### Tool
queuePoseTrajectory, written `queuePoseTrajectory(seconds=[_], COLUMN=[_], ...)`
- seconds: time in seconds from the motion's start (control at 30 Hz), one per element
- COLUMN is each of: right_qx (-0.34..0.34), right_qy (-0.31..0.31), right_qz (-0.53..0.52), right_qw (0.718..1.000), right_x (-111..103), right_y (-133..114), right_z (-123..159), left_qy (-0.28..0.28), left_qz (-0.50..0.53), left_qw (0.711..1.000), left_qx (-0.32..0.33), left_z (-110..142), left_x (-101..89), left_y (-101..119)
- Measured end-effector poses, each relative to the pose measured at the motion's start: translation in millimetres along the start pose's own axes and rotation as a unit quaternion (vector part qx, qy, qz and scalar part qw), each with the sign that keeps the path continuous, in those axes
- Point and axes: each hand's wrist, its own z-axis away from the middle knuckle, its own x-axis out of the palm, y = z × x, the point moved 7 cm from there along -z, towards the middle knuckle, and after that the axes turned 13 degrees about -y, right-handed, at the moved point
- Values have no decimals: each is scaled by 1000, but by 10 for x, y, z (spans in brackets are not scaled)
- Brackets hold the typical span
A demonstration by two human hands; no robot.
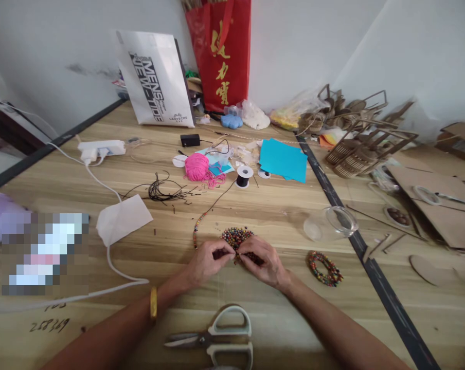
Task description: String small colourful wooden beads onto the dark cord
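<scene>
On the table (pixel 279 318), the left hand (pixel 211 262) and right hand (pixel 265 259) meet almost fingertip to fingertip, thumb and forefinger of each pinched together, on something too small to tell. Scissors (pixel 202 339) lie nearest the person, and a beaded coil (pixel 333 276) rests right of the right hand. The bead pile (pixel 238 236) sits just beyond the fingers; from the spool (pixel 244 177) behind it, cord (pixel 220 196) strung with beads runs to the left hand.
</scene>
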Motion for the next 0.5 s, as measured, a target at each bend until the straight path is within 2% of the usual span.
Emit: queuePoseTrajectory(seconds=[0.5], right_qx=[-5], right_qy=[18], right_qz=[0], right_qw=[1000], right_x=[-4], right_y=[16], right_z=[9], left_qy=[1], left_qz=[12], left_qw=[1000], left_qx=[-1], left_z=[11], left_x=[0], left_y=[-7])
